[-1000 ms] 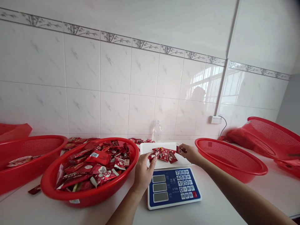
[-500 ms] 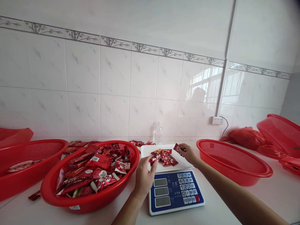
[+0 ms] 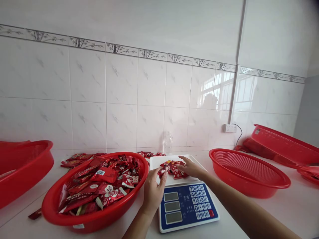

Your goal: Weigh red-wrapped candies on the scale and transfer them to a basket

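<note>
My left hand [image 3: 154, 187] pinches a small red snack packet [image 3: 164, 170] at the near left side of the white scale tray [image 3: 154, 162]. Several red packets [image 3: 177, 171] lie in a small heap on that tray. Over the heap's right side, my right hand [image 3: 191, 167] reaches in with fingers stretched and apart, touching the packets; its fingertips partly cover them. The digital scale's blue panel [image 3: 186, 205], with keys and three display windows, faces me below the tray.
A red basket [image 3: 97, 225] full of mixed packets stands left of the scale, another red basket [image 3: 249, 186] to its right. Further baskets are tilted at far left [image 3: 27, 169] and far right [image 3: 286, 139]. Loose packets [image 3: 79, 157] and a clear bottle [image 3: 168, 141] sit by the wall.
My right hand has moved left and onto the heap; the packet it held is no longer seen apart. The far-left basket has shifted left, and the far-right one has moved left and tipped.
</note>
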{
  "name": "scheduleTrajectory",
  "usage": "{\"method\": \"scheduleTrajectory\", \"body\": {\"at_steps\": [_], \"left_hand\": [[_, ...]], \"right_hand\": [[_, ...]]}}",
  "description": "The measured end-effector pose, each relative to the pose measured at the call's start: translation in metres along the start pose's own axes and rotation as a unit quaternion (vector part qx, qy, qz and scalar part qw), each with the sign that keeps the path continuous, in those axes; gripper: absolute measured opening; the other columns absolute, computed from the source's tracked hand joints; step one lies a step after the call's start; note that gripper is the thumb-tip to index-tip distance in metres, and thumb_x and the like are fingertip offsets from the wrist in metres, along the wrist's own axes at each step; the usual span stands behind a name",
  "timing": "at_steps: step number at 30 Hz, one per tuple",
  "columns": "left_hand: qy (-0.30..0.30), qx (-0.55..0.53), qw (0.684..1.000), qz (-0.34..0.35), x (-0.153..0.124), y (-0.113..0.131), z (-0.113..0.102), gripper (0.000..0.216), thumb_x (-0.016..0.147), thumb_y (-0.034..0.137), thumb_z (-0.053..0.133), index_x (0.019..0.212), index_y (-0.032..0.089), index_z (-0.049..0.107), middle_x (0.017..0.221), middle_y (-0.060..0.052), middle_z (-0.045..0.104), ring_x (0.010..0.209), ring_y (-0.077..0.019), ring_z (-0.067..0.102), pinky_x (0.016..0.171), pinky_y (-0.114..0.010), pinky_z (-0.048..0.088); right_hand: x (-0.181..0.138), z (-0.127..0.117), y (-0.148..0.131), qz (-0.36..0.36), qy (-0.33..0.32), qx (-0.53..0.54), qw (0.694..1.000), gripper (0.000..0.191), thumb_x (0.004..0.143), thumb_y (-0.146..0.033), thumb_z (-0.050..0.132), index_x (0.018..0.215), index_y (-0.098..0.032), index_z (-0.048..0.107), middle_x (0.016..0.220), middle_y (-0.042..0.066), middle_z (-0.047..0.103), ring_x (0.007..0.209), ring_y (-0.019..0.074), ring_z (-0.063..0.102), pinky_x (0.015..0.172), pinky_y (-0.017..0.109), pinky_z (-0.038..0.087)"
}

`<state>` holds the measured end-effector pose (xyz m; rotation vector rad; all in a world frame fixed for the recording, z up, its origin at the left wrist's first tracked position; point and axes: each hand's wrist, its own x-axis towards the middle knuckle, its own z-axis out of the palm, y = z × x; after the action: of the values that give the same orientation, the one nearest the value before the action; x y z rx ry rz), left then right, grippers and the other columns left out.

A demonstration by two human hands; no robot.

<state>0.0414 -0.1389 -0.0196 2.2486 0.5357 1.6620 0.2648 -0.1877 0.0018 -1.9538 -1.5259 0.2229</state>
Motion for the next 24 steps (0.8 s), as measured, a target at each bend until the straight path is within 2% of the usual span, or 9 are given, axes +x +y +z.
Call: {"method": "scheduleTrajectory", "body": {"at_steps": [3, 6, 10, 14, 18, 24], "left_hand": [[0.009, -0.003, 1.000, 0.001, 0.001, 0.000, -0.001, 0.025, 0.091, 0.034, 0.052, 0.105, 0.017, 0.064, 0.098, -0.009, 0.070, 0.088, -0.0225, 0.066, 0.079, -0.036, 0.053], [0.009, -0.011, 1.000, 0.001, 0.002, 0.001, -0.001, 0.025, 0.091, 0.034, 0.052, 0.106, 0.018, 0.064, 0.099, -0.009, 0.070, 0.089, -0.0230, 0.066, 0.080, -0.036, 0.053], [0.000, -0.024, 1.000, -0.006, 0.002, 0.001, -0.002, 0.026, 0.091, 0.035, 0.052, 0.107, 0.019, 0.065, 0.102, -0.010, 0.070, 0.094, -0.0238, 0.066, 0.082, -0.036, 0.053], [0.007, -0.026, 0.999, -0.020, 0.002, 0.002, -0.001, 0.026, 0.091, 0.037, 0.052, 0.102, 0.018, 0.064, 0.098, -0.010, 0.070, 0.091, -0.0236, 0.066, 0.080, -0.036, 0.052], [0.010, -0.034, 0.999, -0.036, 0.003, 0.001, -0.001, 0.025, 0.091, 0.037, 0.053, 0.102, 0.017, 0.064, 0.097, -0.009, 0.070, 0.089, -0.0230, 0.066, 0.080, -0.035, 0.051], [0.004, -0.042, 0.998, -0.038, 0.002, 0.001, -0.001, 0.023, 0.091, 0.035, 0.054, 0.102, 0.018, 0.064, 0.097, -0.008, 0.070, 0.090, -0.0223, 0.066, 0.081, -0.034, 0.050]], "right_hand": [[0.007, 0.008, -0.015, 0.001, -0.040, -0.051, 0.998, 0.084, 0.079, -0.073, 0.048, 0.148, -0.029, 0.029, 0.156, 0.011, 0.024, 0.144, 0.0338, 0.012, 0.108, 0.057, 0.022], [0.015, 0.017, -0.025, 0.007, -0.073, -0.093, 0.993, 0.087, 0.074, -0.078, 0.047, 0.148, -0.037, 0.025, 0.158, 0.009, 0.017, 0.143, 0.0403, 0.003, 0.102, 0.070, 0.015], [0.017, 0.027, -0.033, -0.016, -0.085, -0.132, 0.987, 0.082, 0.074, -0.078, 0.048, 0.144, -0.039, 0.033, 0.154, 0.009, 0.030, 0.140, 0.0418, 0.018, 0.101, 0.071, 0.013], [0.012, 0.028, -0.034, -0.044, -0.059, -0.155, 0.985, 0.068, 0.082, -0.072, 0.044, 0.141, -0.038, 0.039, 0.146, 0.007, 0.041, 0.132, 0.0378, 0.033, 0.099, 0.066, 0.025], [0.009, 0.025, -0.032, -0.057, -0.033, -0.169, 0.983, 0.058, 0.089, -0.059, 0.048, 0.139, -0.029, 0.042, 0.141, 0.009, 0.044, 0.128, 0.0332, 0.039, 0.100, 0.059, 0.032], [0.011, 0.028, -0.027, -0.071, 0.011, -0.179, 0.981, 0.046, 0.092, -0.046, 0.054, 0.130, -0.021, 0.049, 0.132, 0.009, 0.051, 0.118, 0.0278, 0.050, 0.098, 0.052, 0.039]]}}
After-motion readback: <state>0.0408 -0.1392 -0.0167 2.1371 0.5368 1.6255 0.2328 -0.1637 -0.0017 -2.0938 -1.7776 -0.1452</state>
